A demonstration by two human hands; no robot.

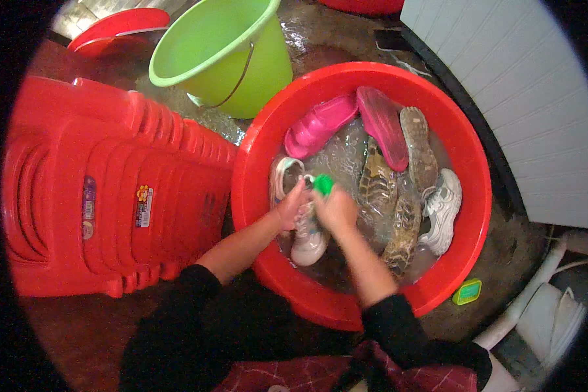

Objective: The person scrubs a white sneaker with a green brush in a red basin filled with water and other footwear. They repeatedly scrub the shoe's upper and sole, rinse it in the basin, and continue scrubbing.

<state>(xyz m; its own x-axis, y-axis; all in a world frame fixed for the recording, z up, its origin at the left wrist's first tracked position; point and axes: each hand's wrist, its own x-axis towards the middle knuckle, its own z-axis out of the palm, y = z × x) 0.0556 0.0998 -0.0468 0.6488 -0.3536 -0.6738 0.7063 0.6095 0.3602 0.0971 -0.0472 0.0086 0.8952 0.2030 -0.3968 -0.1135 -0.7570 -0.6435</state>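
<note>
My left hand point(293, 205) grips a pale sneaker point(308, 243), its toe pointing towards me. In my right hand point(338, 211) is a green brush point(323, 184), held against the sneaker's heel end; the hand is slightly blurred. Both hands are over a large red plastic basin point(476, 235) of cloudy water. Beside my left hand lies another pale shoe point(276, 179). Pink slippers point(326, 122) rest at the basin's far side. To the right are a shoe with its sole up point(418, 142), a white sneaker point(446, 210) and brown patterned soles point(378, 181), partly under water.
Stacked red plastic stools point(112, 196) stand close on the left. A lime green bucket point(269, 63) with a wire handle is beyond the basin. A white panelled surface point(514, 98) rises at the right, with a soap dish point(467, 292) and a pipe point(524, 289) below it.
</note>
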